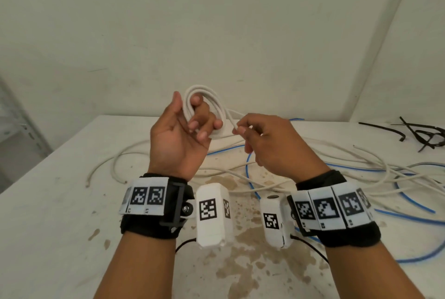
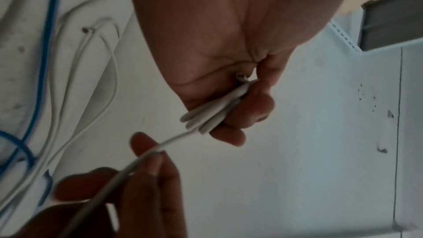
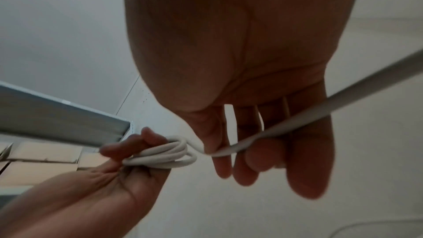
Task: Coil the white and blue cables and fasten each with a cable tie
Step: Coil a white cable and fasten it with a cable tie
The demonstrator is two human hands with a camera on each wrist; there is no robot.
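Two hands are raised above a stained white worktop. The left hand has its grip curled round a small coil of white cable. Just beside the coil, the right hand pinches the cable's loose run. A blue cable lies on the worktop below the coil, with black cable ties well off to its right.

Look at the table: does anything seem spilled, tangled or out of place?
Yes. Brown stains blotch the table near the wrists, like a dried spill. The loose white cable and blue cable lie tangled across each other. Black cable ties lie scattered at the far right.
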